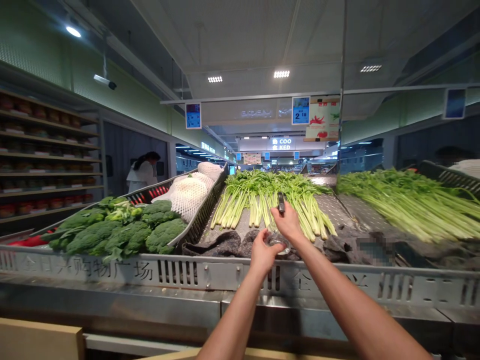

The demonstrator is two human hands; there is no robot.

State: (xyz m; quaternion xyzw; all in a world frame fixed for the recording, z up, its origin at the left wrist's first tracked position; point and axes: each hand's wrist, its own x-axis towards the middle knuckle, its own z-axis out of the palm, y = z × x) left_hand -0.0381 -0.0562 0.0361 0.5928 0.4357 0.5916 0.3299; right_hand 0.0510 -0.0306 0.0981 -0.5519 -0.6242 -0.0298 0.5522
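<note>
My right hand (pixel 288 222) is closed round the upper part of what looks like a spray bottle, with its black head (pixel 281 202) showing above my fingers and pointing at the greens. Its clear round base (pixel 284 244) is gripped by my left hand (pixel 261 250), lower and slightly left. Between the hands, much of the bottle is hidden. Beyond them, bunches of celery (pixel 258 197) lie fanned out on a perforated metal shelf, stems towards me. Dark crumpled cloth (pixel 221 244) lies along the front of the shelf, beneath my hands.
Broccoli (pixel 123 232) fills the left section, with white foam-netted produce (pixel 189 195) behind it. A grey slotted plastic guard (pixel 232 272) runs along the front. On the right, a mirror (pixel 405 210) reflects the greens. A person (pixel 142 172) stands far left near stocked shelves (pixel 48 155).
</note>
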